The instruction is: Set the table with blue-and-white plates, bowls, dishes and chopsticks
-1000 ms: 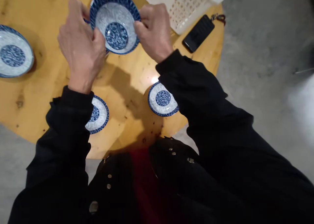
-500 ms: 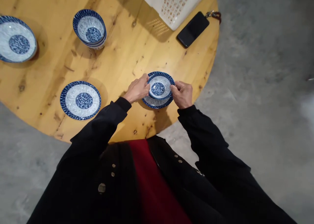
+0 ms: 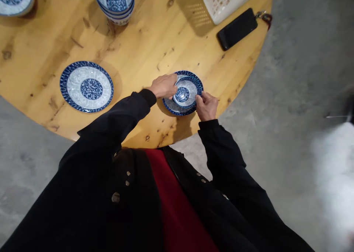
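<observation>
A small blue-and-white dish [image 3: 190,93] is over a larger plate [image 3: 178,112] of the same pattern near the table's front edge. My left hand [image 3: 165,86] pinches the small dish's left rim. On the opposite side, my right hand [image 3: 207,106] grips its lower right rim between thumb and fingers. The larger plate shows around the dish; whether the two touch, I cannot tell. Another patterned plate [image 3: 91,87] lies flat to the left of my hands.
A stack of bowls [image 3: 117,14] stands at the back left, with a wide bowl [image 3: 26,8] in the far left corner. A white plastic basket [image 3: 221,5] and a black phone [image 3: 238,29] with a strap are at the back right of the round wooden table [image 3: 143,53].
The view has shifted, so the far bowls and basket are partly cut off at the top. Both hands still hold the small dish, which sits slightly lower right over the plate.
</observation>
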Available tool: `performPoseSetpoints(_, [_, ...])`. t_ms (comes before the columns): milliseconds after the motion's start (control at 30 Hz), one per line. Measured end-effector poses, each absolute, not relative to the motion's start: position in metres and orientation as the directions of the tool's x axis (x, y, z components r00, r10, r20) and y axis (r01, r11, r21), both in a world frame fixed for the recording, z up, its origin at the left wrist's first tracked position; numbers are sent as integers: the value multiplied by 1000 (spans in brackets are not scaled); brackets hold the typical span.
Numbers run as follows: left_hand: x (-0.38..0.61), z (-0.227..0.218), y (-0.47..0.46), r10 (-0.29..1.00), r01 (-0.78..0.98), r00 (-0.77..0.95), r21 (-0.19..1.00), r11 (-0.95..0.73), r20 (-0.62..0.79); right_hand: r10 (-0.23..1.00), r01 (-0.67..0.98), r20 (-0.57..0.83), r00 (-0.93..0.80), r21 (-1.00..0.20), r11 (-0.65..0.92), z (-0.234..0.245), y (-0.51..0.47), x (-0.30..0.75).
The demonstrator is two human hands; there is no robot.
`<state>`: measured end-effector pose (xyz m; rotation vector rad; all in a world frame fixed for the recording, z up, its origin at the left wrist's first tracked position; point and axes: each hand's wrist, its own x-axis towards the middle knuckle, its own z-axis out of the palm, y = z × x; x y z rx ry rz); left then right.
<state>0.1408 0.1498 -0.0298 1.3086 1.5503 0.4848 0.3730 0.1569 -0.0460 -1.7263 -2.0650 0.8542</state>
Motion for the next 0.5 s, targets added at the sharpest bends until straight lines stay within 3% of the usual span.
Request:
performPoseSetpoints(333, [141,-29,154,940,603,97,771,206,-327,974,766,-160,-162,-642,22,-39,146,371])
performPoseSetpoints(500, [139,-27,152,928,519,83,811,271,-364,974,750,-192,-121,-660,-37,-32,143,363])
